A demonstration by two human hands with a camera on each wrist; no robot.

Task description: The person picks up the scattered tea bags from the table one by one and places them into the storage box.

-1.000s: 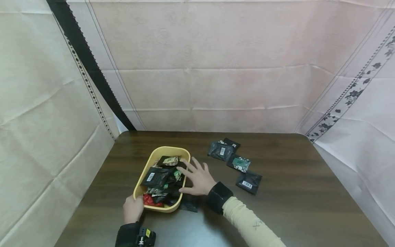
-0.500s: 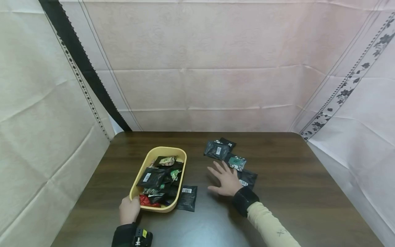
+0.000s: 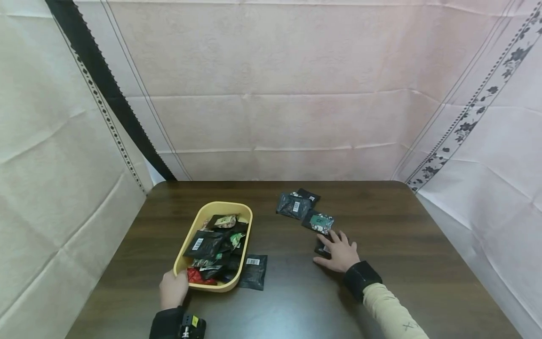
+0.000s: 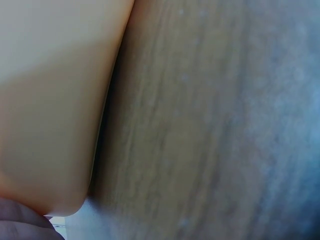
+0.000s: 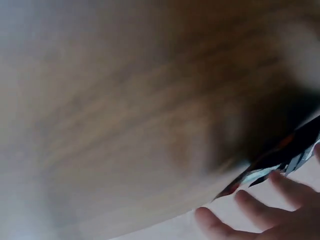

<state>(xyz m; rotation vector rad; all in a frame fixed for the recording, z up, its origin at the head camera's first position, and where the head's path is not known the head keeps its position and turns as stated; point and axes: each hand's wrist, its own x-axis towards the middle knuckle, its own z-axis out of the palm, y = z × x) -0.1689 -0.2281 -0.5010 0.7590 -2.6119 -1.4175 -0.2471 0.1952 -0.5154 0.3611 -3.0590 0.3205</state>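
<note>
My left hand grips the near left corner of a yellow plastic basket. Its fingers show at the basket's corner in the left wrist view. Several packets fill the basket, mostly black pouches with white labels, plus a red packet at the near end. Over to the right, my right hand lies spread over a black packet, covering most of it. In the right wrist view its fingers are extended close to packets at the lower right.
Beyond the right hand lie more packets: one with a green label, a dark one and another partly behind it. A black packet lies against the basket's right side. Pale cloth hangs behind the brown table.
My right hand has moved right, from over the basket's edge to the nearest packet of the right group, uncovering the packet beside the basket. My left hand stays at the basket's corner.
</note>
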